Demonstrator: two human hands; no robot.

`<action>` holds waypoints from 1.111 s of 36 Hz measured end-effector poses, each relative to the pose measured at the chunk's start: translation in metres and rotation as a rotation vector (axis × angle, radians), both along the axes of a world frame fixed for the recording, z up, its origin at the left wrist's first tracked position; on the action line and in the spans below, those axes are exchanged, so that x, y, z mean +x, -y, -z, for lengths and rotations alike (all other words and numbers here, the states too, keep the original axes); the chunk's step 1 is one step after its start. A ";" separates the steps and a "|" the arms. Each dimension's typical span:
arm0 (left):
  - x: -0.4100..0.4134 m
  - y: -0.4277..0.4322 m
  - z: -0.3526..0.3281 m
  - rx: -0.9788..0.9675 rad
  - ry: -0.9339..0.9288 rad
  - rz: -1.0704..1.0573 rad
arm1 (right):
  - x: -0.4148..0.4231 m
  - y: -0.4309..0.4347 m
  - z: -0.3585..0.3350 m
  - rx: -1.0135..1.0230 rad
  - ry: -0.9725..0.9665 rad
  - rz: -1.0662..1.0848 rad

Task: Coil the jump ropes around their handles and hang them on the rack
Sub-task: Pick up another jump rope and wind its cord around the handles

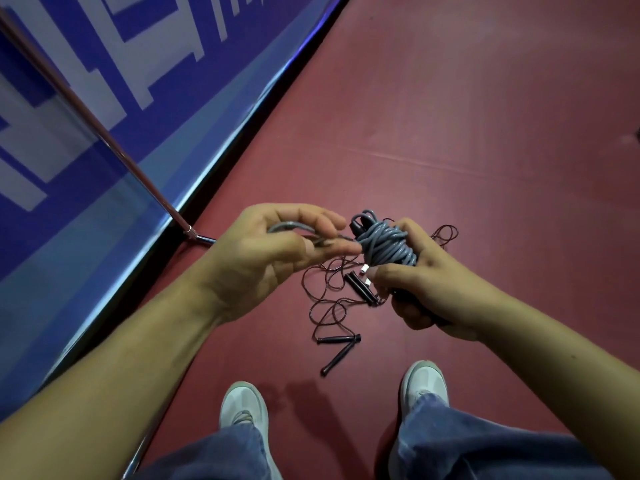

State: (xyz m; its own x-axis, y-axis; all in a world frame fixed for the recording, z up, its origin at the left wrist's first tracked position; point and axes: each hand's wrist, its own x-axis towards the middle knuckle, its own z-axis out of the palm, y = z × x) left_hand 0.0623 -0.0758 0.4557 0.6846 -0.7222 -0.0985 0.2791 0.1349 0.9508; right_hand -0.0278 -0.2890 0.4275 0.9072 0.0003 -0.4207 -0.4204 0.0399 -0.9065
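My right hand [427,289] grips the black handles of a grey jump rope [386,245], whose cord is wound in a thick bundle around them. My left hand [273,251] pinches the loose grey end of that cord just left of the bundle. Below my hands, thin dark red ropes [329,296] lie tangled on the red floor. One pair of black handles [360,288] lies beneath the bundle, and another pair [337,348] lies closer to my feet.
A blue and white banner wall [114,109] runs along the left. A slanted metal rack pole [104,133] meets its foot [199,237] at the floor's edge. My two white shoes [244,407] stand at the bottom on the red floor [485,133].
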 end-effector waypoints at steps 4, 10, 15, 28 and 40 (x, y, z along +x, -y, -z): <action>-0.001 0.001 -0.014 -0.155 -0.081 -0.028 | -0.002 -0.001 -0.002 0.017 0.036 -0.027; -0.002 0.008 -0.021 -0.154 -0.095 -0.145 | -0.003 0.000 -0.005 0.033 0.067 -0.054; -0.001 0.012 -0.024 -0.207 -0.076 -0.148 | -0.003 -0.001 -0.007 0.047 0.080 -0.069; -0.004 0.018 -0.010 0.052 0.110 -0.281 | -0.002 -0.001 -0.015 0.124 0.170 0.002; -0.020 0.028 -0.010 0.167 0.376 -0.139 | 0.001 -0.007 -0.013 0.049 0.047 0.126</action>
State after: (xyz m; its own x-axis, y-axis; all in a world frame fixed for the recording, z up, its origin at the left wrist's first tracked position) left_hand 0.0421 -0.1036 0.4653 0.7851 -0.6156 0.0684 -0.1004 -0.0175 0.9948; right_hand -0.0265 -0.2820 0.4404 0.9201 -0.0949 -0.3799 -0.3663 0.1341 -0.9208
